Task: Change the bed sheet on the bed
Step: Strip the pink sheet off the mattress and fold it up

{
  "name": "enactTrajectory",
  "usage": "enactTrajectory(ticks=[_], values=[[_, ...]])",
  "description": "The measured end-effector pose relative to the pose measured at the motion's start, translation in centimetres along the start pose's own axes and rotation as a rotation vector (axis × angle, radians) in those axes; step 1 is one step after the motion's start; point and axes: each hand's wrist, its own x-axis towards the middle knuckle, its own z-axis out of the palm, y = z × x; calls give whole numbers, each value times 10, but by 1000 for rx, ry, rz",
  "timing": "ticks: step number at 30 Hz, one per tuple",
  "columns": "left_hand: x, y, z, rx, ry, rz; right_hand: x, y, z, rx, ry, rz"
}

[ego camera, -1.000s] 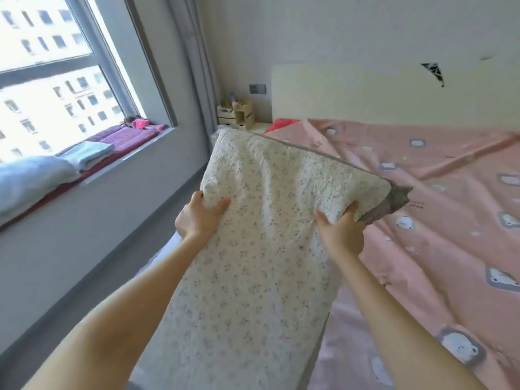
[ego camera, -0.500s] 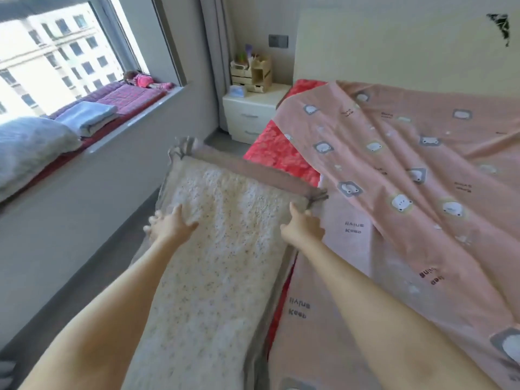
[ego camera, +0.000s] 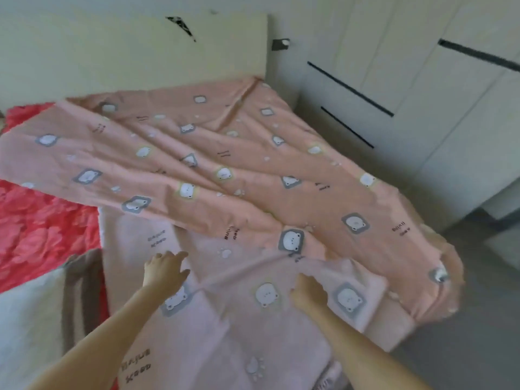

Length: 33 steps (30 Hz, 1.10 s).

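From the head view, the pink sheet (ego camera: pixel 253 175) lies on the bed (ego camera: pixel 394 325) straight ahead of us. It is bunched into a long band running diagonally from the far left, near the headboard (ego camera: pixel 126 52), to the near right corner by the wardrobe (ego camera: pixel 422 88). Its near part is turned over, pale side up, under our arms. Our left hand (ego camera: pixel 166 273) rests flat on that pale part with its fingers spread, holding nothing. Our right hand (ego camera: pixel 308 292) has its fingers curled into a fold, apparently gripping it, and is nearer the hanging corner. The red cover (ego camera: pixel 42 226) lies bare to the left, beside the pillow (ego camera: pixel 28 319), so we judge the sheet must be pulled leftward.
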Motion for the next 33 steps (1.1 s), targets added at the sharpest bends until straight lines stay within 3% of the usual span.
enactTrajectory(ticks=[7, 14, 21, 27, 33], values=[[44, 290, 9, 136, -11, 441, 25, 242, -48, 212, 129, 270], [41, 510, 69, 110, -132, 622, 55, 431, -54, 345, 103, 439], [71, 637, 93, 43, -195, 676, 124, 534, -67, 628, 124, 626], [147, 756, 126, -106, -221, 602, 209, 600, -91, 1145, 203, 804], [229, 887, 170, -146, -62, 695, 329, 672, -78, 1333, 186, 878]])
